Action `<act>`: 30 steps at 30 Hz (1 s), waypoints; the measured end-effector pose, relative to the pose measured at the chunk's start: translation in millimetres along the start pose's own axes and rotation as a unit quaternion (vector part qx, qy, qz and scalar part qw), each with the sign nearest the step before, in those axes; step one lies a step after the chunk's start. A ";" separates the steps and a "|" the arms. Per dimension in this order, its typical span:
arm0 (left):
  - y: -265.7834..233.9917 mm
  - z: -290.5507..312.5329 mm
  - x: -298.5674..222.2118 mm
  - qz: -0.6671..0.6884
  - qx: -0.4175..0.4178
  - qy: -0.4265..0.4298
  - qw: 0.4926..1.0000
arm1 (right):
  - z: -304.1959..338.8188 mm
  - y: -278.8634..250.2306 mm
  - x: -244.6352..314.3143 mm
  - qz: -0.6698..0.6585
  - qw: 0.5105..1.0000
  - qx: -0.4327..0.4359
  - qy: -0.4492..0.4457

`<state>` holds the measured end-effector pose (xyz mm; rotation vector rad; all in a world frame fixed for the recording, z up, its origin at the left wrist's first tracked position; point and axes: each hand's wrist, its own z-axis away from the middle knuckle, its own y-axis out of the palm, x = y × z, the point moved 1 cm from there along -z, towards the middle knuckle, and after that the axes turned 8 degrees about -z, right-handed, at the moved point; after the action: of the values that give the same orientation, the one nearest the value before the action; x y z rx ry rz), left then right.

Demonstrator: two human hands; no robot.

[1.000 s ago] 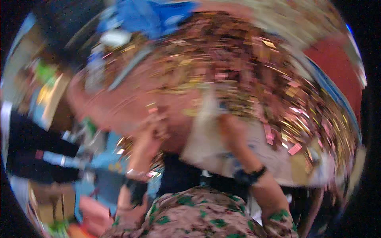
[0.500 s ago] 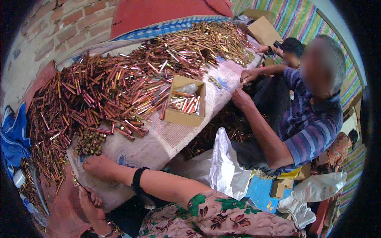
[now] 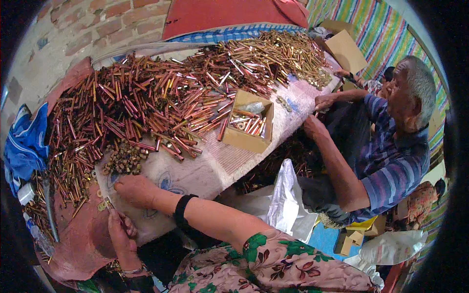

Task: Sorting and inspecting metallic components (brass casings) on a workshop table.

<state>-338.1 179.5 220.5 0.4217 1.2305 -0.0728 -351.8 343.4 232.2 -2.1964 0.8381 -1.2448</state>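
My left hand [image 3: 122,232] is closed, its thumb and fingers pinched at the cloth's lower left, with a small shiny metal piece seeming to poke from the fingertips. Small brass-coloured washers [image 3: 101,206] lie right beside those fingertips. Just above, my right hand [image 3: 136,189] reaches left across the cloth with fingers curled together; whatever they hold is hidden. A pile of small brass-coloured nuts [image 3: 124,158] sits just beyond my right hand. Behind it spreads a large heap of copper-coloured metal tubes [image 3: 132,105].
An open cardboard box [image 3: 249,139] with metal parts and a plastic bag stands on the pale cloth [image 3: 215,171]. Opposite at right, a co-worker in a striped shirt [image 3: 391,180] works with both hands at the cloth's edge. A blue cloth [image 3: 27,146] lies far left; white sacking [image 3: 288,205] lies below.
The whole view has shifted, so things sit further right and slightly lower. Both my hands stay close together near the nuts and washers, with only slight finger movement.
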 end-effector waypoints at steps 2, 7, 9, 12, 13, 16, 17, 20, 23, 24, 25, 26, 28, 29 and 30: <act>2.2 0.4 -1.7 0.007 -0.015 -0.010 1.000 | -1.2 0.0 -0.3 0.010 1.000 -0.003 -0.009; 4.9 0.5 -1.9 -0.006 -0.030 -0.023 0.999 | 1.3 -2.3 -4.1 0.002 1.000 -0.002 -0.016; -0.4 0.0 -0.3 -0.014 -0.049 -0.032 0.998 | -2.0 4.4 -4.7 -0.003 1.000 0.013 -0.013; -6.8 -5.6 4.9 0.006 -0.024 -0.032 0.999 | -0.9 35.4 -26.4 -0.011 0.997 -0.066 -0.038; -8.1 -6.1 7.3 -0.005 -0.025 -0.023 0.999 | 1.2 31.0 -24.2 -0.009 0.998 -0.063 -0.023; 7.2 2.8 -3.9 -0.048 -0.038 -0.032 0.998 | 4.5 23.5 -11.2 -0.019 0.998 -0.059 0.012; 10.1 1.4 -3.5 -0.070 -0.037 -0.026 0.997 | 9.0 20.4 -9.8 -0.028 0.997 -0.064 0.019; -11.7 -3.9 -3.7 -0.117 0.007 0.001 0.993 | 16.2 26.3 -9.8 -0.079 0.992 -0.097 0.002; -28.8 -33.9 16.5 -0.075 0.003 -0.086 0.993 | 37.2 23.4 -18.7 -0.122 0.984 -0.119 0.057; -34.9 -41.2 18.9 -0.066 0.044 -0.063 0.995 | 44.8 22.5 -19.8 -0.141 0.979 -0.123 0.086; -42.9 -48.5 23.7 -0.054 0.061 -0.046 0.996 | 52.3 21.9 -21.6 -0.158 0.973 -0.127 0.111; -48.9 -56.5 29.7 -0.043 0.077 -0.029 0.996 | 61.5 22.7 -19.9 -0.171 0.966 -0.161 0.107; -42.4 -61.6 32.2 -0.037 0.090 -0.005 0.995 | 79.5 24.2 -16.3 -0.200 0.948 -0.228 0.096; -32.3 -57.9 28.8 -0.047 0.077 0.000 0.996 | 84.2 23.0 -14.7 -0.198 0.950 -0.224 0.092; -13.9 -54.2 27.1 -0.063 0.071 -0.001 0.996 | 92.6 13.5 -7.7 -0.193 0.950 -0.226 0.095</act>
<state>-381.4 190.4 177.2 0.4663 1.2526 -0.2693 -277.6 349.1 175.0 -2.7380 0.8607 -1.5967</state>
